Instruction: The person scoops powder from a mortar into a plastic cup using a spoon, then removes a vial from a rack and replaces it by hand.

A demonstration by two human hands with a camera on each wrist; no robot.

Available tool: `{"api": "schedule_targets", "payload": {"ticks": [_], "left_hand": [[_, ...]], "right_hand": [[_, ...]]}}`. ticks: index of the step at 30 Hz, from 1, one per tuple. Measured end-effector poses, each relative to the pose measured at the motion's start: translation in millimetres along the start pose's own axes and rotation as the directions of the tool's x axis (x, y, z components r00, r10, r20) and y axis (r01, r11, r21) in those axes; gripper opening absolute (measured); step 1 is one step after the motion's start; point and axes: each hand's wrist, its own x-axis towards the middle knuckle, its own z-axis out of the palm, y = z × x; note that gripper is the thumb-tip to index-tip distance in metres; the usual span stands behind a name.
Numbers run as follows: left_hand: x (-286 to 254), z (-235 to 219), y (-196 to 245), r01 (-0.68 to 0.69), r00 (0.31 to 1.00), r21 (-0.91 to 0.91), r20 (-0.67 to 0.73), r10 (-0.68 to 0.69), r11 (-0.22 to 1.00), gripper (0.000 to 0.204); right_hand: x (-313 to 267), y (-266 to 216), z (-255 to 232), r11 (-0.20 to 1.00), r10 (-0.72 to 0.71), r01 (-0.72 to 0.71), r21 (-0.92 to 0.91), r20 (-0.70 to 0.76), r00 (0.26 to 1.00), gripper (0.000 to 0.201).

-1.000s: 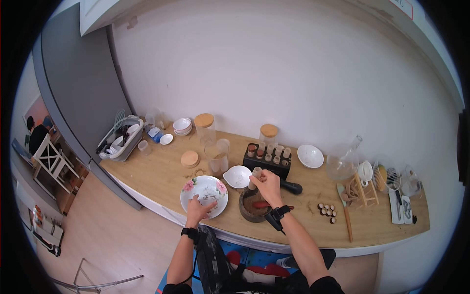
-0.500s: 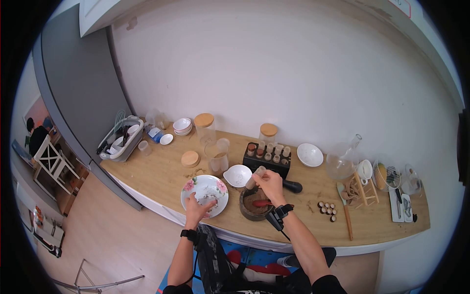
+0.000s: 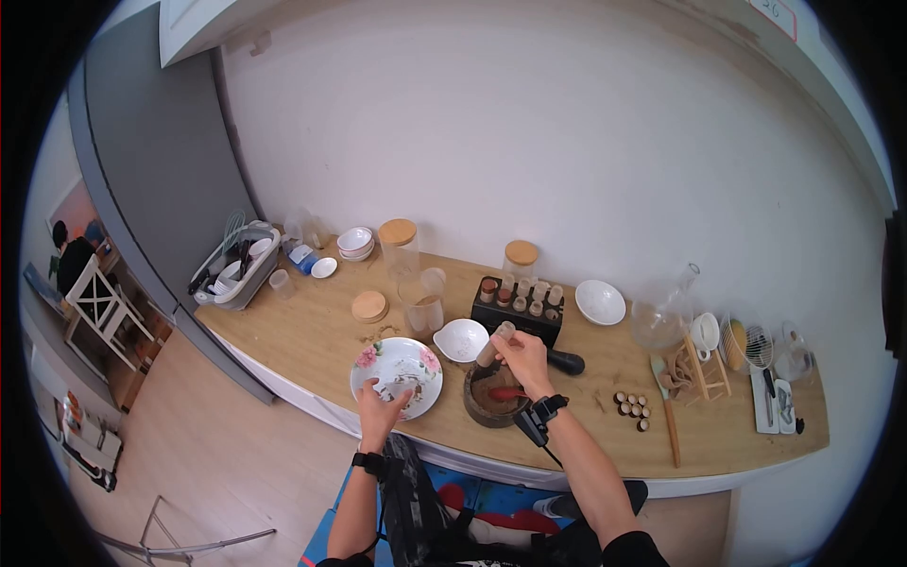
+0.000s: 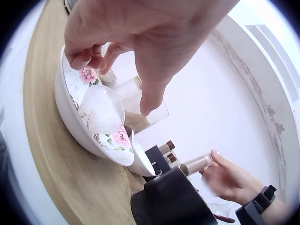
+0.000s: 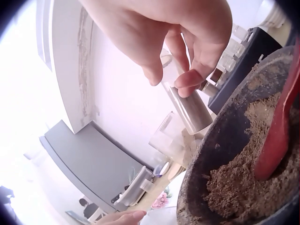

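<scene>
My right hand (image 3: pixel 524 364) pinches a clear glass vial (image 5: pixel 190 110) partly filled with brown powder. Tilted, the vial leans over the rim of a dark stone mortar (image 5: pixel 229 119). Loose brown powder (image 5: pixel 239 183) fills the mortar's bottom, and a red spoon (image 5: pixel 276 140) is stuck in it. Over a white bowl (image 3: pixel 430 392) with pink flowers hovers my left hand (image 3: pixel 383 416), thumb and fingers spread apart. Below those fingers, a clear round cup-like piece (image 4: pixel 102 110) lies in the bowl among dark crumbs.
A black rack (image 3: pixel 487 315) of vials stands behind the mortar, beside a black pestle handle (image 3: pixel 565 362). A small white spouted bowl (image 3: pixel 461 340) sits between bowl and rack. Small caps (image 3: pixel 631 406) and a spatula (image 3: pixel 669 416) lie to the right. Clear jars (image 3: pixel 420 307) stand behind.
The vial in my right hand has gone from nearly upright to tilted, its upper end swinging rightward. My left hand stays over the flowered bowl.
</scene>
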Motion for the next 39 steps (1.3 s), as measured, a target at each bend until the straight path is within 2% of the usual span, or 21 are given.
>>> {"api": "schedule_targets", "payload": {"ticks": [1,3,5,12,15,16,17,18,22,24,27,31,33,34,37,39], "left_hand": [[-1.1,-0.5,-0.8,-0.003,1.0,-0.001,-0.014,0.003,1.0,0.075],[-0.3,-1.5,-2.3,-0.008,1.0,0.003,-0.024,0.008,1.0,0.072],[0.4,-0.2,-4.1,-0.034,0.999,-0.004,-0.041,0.034,0.999,0.071],[-3.1,0.7,3.3,-0.028,0.999,-0.036,-0.033,0.026,0.999,0.065],[-2.0,2.0,1.3,-0.033,0.999,-0.021,-0.036,0.032,0.999,0.063],[-0.9,4.0,1.4,-0.039,0.998,-0.041,-0.046,0.037,0.998,0.062],[-4.3,6.0,0.0,-0.042,0.998,-0.061,-0.053,0.039,0.997,0.06],[-7.6,5.9,-1.8,-0.042,0.998,-0.057,-0.047,0.039,0.998,0.06],[-6.0,2.2,11.7,-0.045,0.998,-0.07,-0.051,0.041,0.997,0.054],[-13.3,1.0,7.8,-0.037,0.998,-0.077,-0.045,0.034,0.996,0.053],[-6.2,6.9,5.2,-0.062,0.997,-0.063,-0.05,0.059,0.996,0.051],[-11.9,5.5,2.2,-0.039,0.999,-0.079,-0.016,0.038,0.996,0.049],[-6.3,4.9,7.3,-0.056,0.998,-0.066,-0.03,0.054,0.996,0.049],[-8.3,4.6,6.3,-0.045,0.999,-0.094,-0.029,0.042,0.995,0.048],[-5.3,5.2,3.9,-0.038,0.999,-0.14,-0.036,0.033,0.989,0.047],[-13.5,8.0,-0.2,-0.026,0.999,-0.158,-0.034,0.021,0.987,0.047]], "right_hand": [[-2.6,0.1,0.1,0.998,0.044,-0.043,0.044,-0.008,0.999,0.027],[-1.9,-0.9,-0.2,0.999,0.028,-0.026,0.045,-0.036,0.999,0.028],[-3.8,-4.4,-0.2,1.0,0.004,-0.004,-0.019,0.012,1.0,0.028],[-0.3,-8.5,0.1,0.999,-0.004,0.004,-0.036,0.006,1.0,0.026],[-1.8,-15.8,0.3,0.998,0.05,-0.05,0.039,0.0,0.999,0.027],[-2.5,-17.5,2.4,0.988,-0.127,0.124,-0.091,-0.029,0.991,0.027],[-7.0,-17.7,2.8,0.933,-0.297,0.282,-0.224,-0.034,0.954,0.027],[-9.8,-19.2,1.6,0.944,-0.236,0.238,-0.23,0.036,0.971,0.029],[-10.2,-24.1,3.4,0.957,-0.21,0.203,-0.209,-0.013,0.978,0.031],[-12.3,-21.1,3.9,0.907,-0.313,0.309,-0.285,0.034,0.949,0.031],[-17.1,-33.0,5.3,0.917,-0.312,0.298,-0.264,-0.011,0.95,0.032],[-16.6,-15.0,9.0,0.897,-0.327,0.312,-0.313,0.005,0.945,0.031],[-16.0,-16.2,7.3,0.93,-0.23,0.228,-0.289,0.028,0.973,0.031],[-17.5,-20.4,6.1,0.933,-0.226,0.224,-0.282,0.027,0.974,0.03],[-21.3,-28.1,9.5,0.942,-0.278,0.264,-0.205,-0.039,0.96,0.031],[-24.7,-18.0,7.8,0.932,-0.269,0.257,-0.256,-0.012,0.963,0.031]]}}
